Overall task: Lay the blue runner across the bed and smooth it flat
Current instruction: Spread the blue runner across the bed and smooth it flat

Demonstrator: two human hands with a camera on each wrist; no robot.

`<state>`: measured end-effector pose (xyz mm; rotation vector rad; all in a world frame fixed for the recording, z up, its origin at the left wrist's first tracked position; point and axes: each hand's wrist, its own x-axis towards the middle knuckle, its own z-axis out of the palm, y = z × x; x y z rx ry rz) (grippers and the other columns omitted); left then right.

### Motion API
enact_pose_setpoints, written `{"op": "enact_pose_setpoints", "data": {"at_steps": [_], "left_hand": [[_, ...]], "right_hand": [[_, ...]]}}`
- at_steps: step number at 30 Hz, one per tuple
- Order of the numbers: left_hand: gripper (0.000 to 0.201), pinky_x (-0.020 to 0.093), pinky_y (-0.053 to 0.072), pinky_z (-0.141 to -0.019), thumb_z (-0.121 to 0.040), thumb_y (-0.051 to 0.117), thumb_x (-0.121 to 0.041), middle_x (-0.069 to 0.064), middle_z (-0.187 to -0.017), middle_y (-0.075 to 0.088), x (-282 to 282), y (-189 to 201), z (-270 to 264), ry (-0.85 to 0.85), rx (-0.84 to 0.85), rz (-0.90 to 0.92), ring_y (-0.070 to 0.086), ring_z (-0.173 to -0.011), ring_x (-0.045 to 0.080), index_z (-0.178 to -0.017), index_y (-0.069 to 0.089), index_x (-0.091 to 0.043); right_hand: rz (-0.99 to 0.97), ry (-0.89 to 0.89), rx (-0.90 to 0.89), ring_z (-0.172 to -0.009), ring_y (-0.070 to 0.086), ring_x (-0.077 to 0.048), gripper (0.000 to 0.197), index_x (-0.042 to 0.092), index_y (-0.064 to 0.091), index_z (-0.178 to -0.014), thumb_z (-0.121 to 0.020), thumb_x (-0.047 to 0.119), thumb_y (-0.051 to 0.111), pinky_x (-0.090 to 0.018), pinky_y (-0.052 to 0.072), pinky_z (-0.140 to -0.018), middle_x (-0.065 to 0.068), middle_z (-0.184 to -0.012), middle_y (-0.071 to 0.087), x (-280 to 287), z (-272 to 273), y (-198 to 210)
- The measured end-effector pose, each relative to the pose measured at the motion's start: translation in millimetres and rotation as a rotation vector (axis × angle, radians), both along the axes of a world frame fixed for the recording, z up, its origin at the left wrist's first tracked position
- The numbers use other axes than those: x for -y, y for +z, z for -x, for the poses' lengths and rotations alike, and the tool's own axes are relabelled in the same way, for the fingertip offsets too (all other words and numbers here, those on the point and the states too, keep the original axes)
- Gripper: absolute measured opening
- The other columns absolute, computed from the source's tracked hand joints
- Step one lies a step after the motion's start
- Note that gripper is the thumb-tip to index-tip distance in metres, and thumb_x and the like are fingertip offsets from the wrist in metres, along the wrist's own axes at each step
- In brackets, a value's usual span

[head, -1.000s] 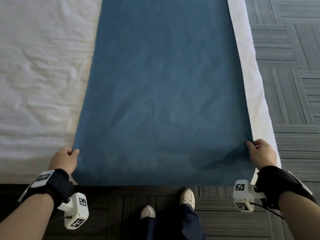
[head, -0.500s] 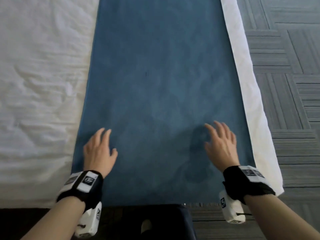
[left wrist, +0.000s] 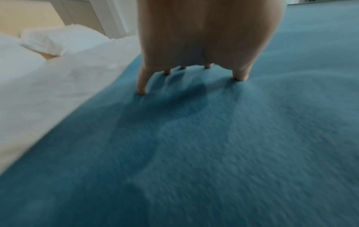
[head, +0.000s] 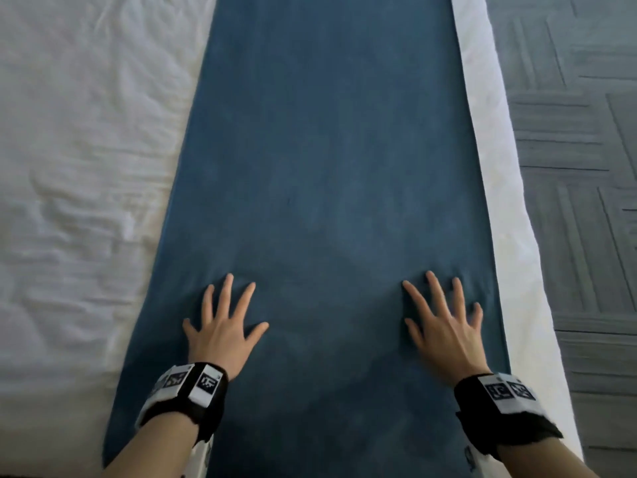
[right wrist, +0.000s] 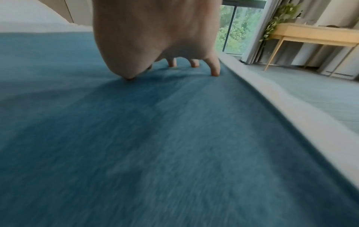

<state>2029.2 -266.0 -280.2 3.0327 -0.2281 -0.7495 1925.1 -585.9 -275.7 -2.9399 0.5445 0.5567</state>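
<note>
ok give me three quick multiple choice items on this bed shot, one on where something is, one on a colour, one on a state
1. Where do both hands rest?
A. on the floor
B. on the runner
C. on a pillow

2. What colour is the bedding beside the runner?
A. white
B. red
C. black

3. How are the fingers?
A. fisted
B. pinching an edge
C. spread

Answers:
1 B: the left hand and right hand lie on the blue runner.
2 A: the white bedding flanks it.
3 C: fingers are splayed, fingertips pressing the cloth.
</note>
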Motion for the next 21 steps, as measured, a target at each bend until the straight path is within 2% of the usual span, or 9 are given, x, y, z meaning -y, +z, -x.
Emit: {"op": "enact_pose_setpoints", "data": {"at_steps": [4, 6, 11, 15, 18, 21], "left_hand": [[0.067, 0.059, 0.031, -0.106, -0.089, 0.042, -0.054, -0.006, -0.159, -0.009, -0.4, 22.7, -23.0, 0.084, -0.055, -0.019, 0.001, -0.146, 0.024, -0.146, 0.009, -0.043], [0.066, 0.058, 0.031, -0.106, -0.091, 0.043, -0.049, -0.003, -0.159, -0.006, 13.3, 32.0, -38.1, 0.079, -0.033, 0.007, 0.003, -0.146, 0.024, -0.147, 0.011, -0.038], [0.069, 0.056, 0.024, -0.111, -0.09, 0.045, -0.048, -0.003, -0.16, -0.004, 64.7, 35.9, -88.1, -0.204, 0.087, 0.034, 0.006, -0.147, 0.02, -0.148, 0.01, -0.034], [0.073, 0.058, 0.015, -0.113, -0.089, 0.046, -0.049, -0.001, -0.16, -0.007, 106.7, 23.4, -125.5, -0.35, 0.102, 0.048, 0.002, -0.147, 0.023, -0.148, 0.007, -0.034], [0.069, 0.063, 0.015, -0.111, -0.09, 0.044, -0.05, -0.004, -0.16, -0.008, 122.4, 12.2, -138.9, -0.398, 0.033, 0.06, -0.003, -0.147, 0.024, -0.147, 0.007, -0.038], [0.068, 0.067, 0.023, -0.105, -0.089, 0.043, -0.054, -0.01, -0.16, -0.009, 104.3, 3.3, -149.4, -0.267, -0.019, 0.038, -0.003, -0.147, 0.026, -0.145, 0.005, -0.046]], "right_hand": [[0.023, -0.141, -0.057, -0.143, 0.01, -0.042, 0.065, 0.036, 0.017, -0.148, -0.09, 0.051, 0.043, -0.061, 0.027, -0.106, -0.004, -0.16, 0.009, 17.9, -10.9, 14.3], [-0.001, -0.124, -0.034, -0.145, 0.005, -0.038, 0.066, 0.034, 0.012, -0.148, -0.091, 0.05, 0.039, -0.061, 0.025, -0.108, -0.004, -0.16, 0.005, 12.7, -31.2, 21.9], [-0.051, 0.107, 0.068, -0.147, -0.002, -0.03, 0.064, 0.036, 0.009, -0.148, -0.092, 0.044, 0.041, -0.06, 0.017, -0.112, -0.001, -0.16, 0.001, -14.4, -103.2, 30.3], [-0.057, 0.165, 0.144, -0.148, -0.001, -0.029, 0.062, 0.037, 0.012, -0.147, -0.093, 0.038, 0.042, -0.06, 0.012, -0.112, 0.002, -0.16, 0.004, -30.7, -149.3, 24.0], [-0.042, 0.141, 0.088, -0.147, 0.001, -0.031, 0.06, 0.039, 0.013, -0.146, -0.093, 0.039, 0.042, -0.062, 0.019, -0.11, 0.004, -0.16, 0.003, -32.3, -168.5, 14.5], [-0.005, -0.025, -0.006, -0.143, 0.007, -0.039, 0.06, 0.043, 0.012, -0.145, -0.092, 0.049, 0.04, -0.063, 0.03, -0.103, 0.004, -0.159, 0.005, -18.1, -164.7, 6.9]]}}
